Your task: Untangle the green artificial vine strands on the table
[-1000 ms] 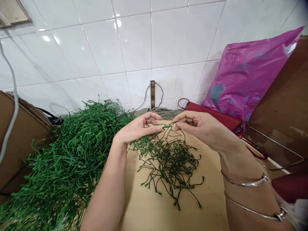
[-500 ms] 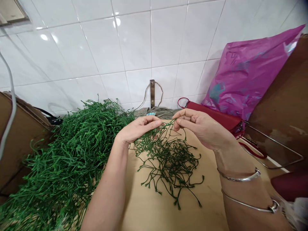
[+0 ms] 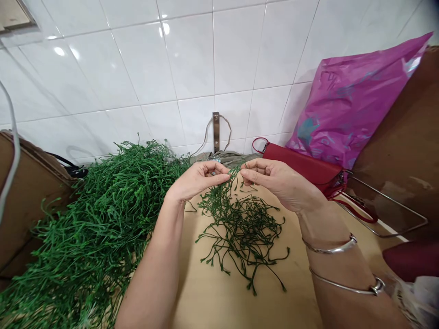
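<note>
**Q:** The hands come first: how are they held?

**A:** The left hand (image 3: pixel 197 181) and the right hand (image 3: pixel 281 184) are raised close together, with the fingers curled inward, and each is closed in a pinch. The upper strands of a tangled dark green plastic vine (image 3: pixel 245 233) are gripped between them, though the exact hold is partly hidden by the fingers.

**Q:** Where is the vine placed?

**A:** Its thin, branching stems are spread on a pale tan wooden board (image 3: pixel 240 301) below the hands, and only the top of the vine is lifted off the surface.

**Q:** What is seen around the board?

**A:** A white glazed tile wall (image 3: pixel 192 59) is seen behind it. A large heap of bright green plastic foliage (image 3: pixel 92 214) is piled to the left, beside a brown cardboard panel (image 3: pixel 30 183). To the right, a crumpled magenta plastic bag (image 3: pixel 350 105) is propped against the wall, next to a brown cardboard sheet (image 3: pixel 401 123).

**Q:** And the smaller items?

**A:** A dark red handbag (image 3: pixel 302 167) is laid just beyond the right hand, and a thin metal wire rack (image 3: pixel 384 210) is seen beside it. A narrow metal bracket (image 3: pixel 216 132) is fixed to the wall. Two thin silver bangles (image 3: pixel 329 246) are worn on the right forearm.
</note>
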Motion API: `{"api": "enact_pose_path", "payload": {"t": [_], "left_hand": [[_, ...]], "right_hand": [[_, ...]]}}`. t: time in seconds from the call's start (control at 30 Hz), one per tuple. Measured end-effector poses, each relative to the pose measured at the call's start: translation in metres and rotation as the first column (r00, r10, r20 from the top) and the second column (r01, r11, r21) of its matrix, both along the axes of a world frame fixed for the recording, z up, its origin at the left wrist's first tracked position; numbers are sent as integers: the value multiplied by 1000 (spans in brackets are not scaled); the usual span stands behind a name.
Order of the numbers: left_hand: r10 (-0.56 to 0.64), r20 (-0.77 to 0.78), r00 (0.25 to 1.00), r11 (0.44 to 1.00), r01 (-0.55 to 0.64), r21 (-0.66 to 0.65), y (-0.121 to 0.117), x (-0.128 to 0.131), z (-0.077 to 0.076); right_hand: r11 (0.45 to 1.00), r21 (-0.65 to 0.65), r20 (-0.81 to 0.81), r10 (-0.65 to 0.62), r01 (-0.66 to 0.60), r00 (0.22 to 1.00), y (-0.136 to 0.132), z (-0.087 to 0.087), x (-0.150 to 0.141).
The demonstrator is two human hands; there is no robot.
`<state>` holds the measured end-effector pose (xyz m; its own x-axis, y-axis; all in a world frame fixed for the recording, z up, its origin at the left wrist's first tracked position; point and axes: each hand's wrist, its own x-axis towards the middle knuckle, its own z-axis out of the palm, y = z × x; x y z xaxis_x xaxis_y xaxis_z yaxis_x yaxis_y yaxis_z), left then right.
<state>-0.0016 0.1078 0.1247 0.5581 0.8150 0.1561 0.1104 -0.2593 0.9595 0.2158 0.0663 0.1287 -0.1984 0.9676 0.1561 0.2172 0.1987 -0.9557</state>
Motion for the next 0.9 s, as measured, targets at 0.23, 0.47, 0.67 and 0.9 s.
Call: {"api": "enact_pose_path", "payload": {"t": [0.23,0.47,0.67,0.9], "left_hand": [[16,-35,999,1000,-15,5,-1,4,-2],[24,-87,996,999,-21,35,0,6,-4],[42,2,999,997,-42,64,2,8,-5],[82,6,997,995,-82,57,2,9,-6]], "right_hand": [[998,45,53,-54,52,997,1,-5,-6],[996,73,105,-66,58,992,2,-5,-10],[999,36,57,-39,37,998,7,-10,-6],[973,157,78,-184,170,980,12,-15,-10]]}}
